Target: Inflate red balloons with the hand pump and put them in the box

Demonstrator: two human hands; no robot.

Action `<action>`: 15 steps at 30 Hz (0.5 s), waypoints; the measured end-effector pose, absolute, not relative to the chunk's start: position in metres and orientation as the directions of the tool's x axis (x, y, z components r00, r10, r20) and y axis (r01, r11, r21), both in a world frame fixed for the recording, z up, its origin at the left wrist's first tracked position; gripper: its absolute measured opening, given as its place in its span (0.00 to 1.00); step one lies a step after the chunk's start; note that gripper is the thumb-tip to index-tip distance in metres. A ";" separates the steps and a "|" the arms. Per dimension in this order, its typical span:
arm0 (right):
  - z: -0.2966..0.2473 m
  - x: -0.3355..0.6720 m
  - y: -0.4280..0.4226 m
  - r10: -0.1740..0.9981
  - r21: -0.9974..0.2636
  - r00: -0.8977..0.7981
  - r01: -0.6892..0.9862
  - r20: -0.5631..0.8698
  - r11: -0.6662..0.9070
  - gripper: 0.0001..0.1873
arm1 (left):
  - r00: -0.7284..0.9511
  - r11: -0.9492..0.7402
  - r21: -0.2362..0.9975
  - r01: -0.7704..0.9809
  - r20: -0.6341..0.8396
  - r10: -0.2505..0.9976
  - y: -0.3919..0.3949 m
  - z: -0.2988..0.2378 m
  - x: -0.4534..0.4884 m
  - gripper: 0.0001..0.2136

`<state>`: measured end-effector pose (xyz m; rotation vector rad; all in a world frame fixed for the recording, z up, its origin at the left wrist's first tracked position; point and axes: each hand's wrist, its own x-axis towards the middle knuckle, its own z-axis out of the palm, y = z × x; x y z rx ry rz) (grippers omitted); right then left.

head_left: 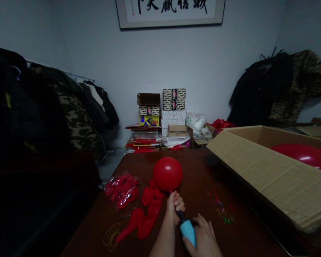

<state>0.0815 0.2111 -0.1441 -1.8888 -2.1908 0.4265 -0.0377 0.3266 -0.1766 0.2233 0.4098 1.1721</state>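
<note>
A round, inflated red balloon [167, 174] stands above the table, its neck pointing down toward me. My left hand [176, 204] is closed around that neck, where the black nozzle end of a hand pump meets it. The pump's light blue body [187, 232] slants down toward me. Around its lower part lies my right hand [204, 238], thumb on the left side and fingers on the right. Just left of my left hand are limp red balloons [147, 223]. Farther left sits a clear bag of red balloons [122, 190]. The join of neck and nozzle is hidden by my fingers.
A large open cardboard box [259, 175] holding a red balloon [307, 156] takes up the right side. Rubber bands lie at the table's front left [111, 236] and, coloured, at right [222, 210]. Stacked boxes [173, 119] stand behind the brown table [203, 185].
</note>
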 end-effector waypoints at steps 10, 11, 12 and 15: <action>-0.155 0.087 0.203 0.992 -0.328 -0.120 0.939 -0.037 0.102 0.28 | 0.348 0.404 0.436 -0.804 -0.204 0.915 0.326 -0.175 -0.034 0.22; -0.159 0.090 0.201 0.992 -0.322 -0.123 0.941 -0.033 0.106 0.28 | 0.354 0.406 0.436 -0.803 -0.199 0.914 0.326 -0.176 -0.034 0.22; -0.164 0.094 0.197 0.992 -0.310 -0.121 0.944 -0.019 0.109 0.26 | 0.358 0.408 0.434 -0.804 -0.195 0.913 0.326 -0.177 -0.035 0.22; -0.183 0.110 0.180 0.995 -0.256 -0.089 0.962 0.054 0.100 0.14 | 0.356 0.403 0.427 -0.809 -0.189 0.915 0.327 -0.179 -0.035 0.23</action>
